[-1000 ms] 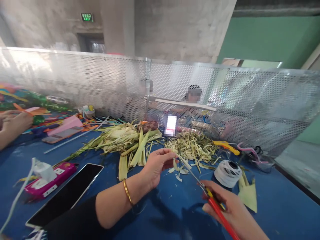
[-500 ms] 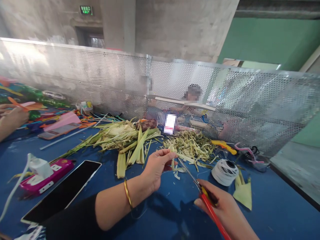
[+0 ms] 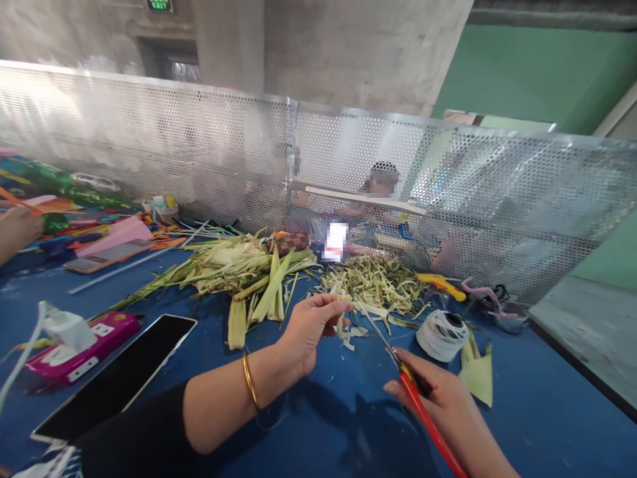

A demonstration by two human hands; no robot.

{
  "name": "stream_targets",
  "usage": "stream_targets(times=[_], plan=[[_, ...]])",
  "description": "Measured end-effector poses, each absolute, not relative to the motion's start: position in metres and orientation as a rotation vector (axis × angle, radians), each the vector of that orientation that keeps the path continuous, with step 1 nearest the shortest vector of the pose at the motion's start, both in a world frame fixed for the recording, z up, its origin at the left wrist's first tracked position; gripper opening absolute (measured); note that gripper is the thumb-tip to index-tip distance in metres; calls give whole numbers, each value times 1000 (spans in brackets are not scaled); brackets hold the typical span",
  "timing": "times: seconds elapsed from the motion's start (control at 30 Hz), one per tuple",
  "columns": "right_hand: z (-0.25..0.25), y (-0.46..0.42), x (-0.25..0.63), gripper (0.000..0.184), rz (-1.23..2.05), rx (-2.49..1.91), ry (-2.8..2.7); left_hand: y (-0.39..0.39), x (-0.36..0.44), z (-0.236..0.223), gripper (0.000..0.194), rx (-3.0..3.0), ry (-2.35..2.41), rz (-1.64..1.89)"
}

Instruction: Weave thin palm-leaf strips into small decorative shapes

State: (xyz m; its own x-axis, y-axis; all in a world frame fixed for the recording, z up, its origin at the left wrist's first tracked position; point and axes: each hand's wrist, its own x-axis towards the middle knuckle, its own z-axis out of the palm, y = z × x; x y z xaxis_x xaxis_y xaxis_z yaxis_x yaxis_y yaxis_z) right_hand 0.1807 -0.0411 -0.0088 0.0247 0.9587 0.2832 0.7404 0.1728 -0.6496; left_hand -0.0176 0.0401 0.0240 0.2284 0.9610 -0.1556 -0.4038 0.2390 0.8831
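Observation:
My left hand is closed, pinching a pale strip of husk between thumb and fingers, its end curling down. In my right hand is a pair of red-handled scissors, the metal blades pointing up and left, their tips close to the held strip. Whether the blades touch the strip I cannot tell. Behind my hands lies a heap of shredded husk, with small cut scraps on the blue table below. A spool of white string stands right of the scissors, beside a piece of green husk.
Left lie a pile of long husks, a black-screened phone and a magenta power strip. A yellow tool rests at right. A perforated metal screen borders the table. Another person's hand is at far left.
The whole view has shifted slightly, so the scene sits a little higher and further left. Both hands keep nearly the same pose, still gripping the husk strip and the scissors.

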Motion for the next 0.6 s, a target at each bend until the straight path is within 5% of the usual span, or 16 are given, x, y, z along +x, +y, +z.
stream_targets(times=[0.6], plan=[[-7, -44, 178, 47, 480, -1654, -1696, 41, -19, 29, 21, 792, 814, 1124]])
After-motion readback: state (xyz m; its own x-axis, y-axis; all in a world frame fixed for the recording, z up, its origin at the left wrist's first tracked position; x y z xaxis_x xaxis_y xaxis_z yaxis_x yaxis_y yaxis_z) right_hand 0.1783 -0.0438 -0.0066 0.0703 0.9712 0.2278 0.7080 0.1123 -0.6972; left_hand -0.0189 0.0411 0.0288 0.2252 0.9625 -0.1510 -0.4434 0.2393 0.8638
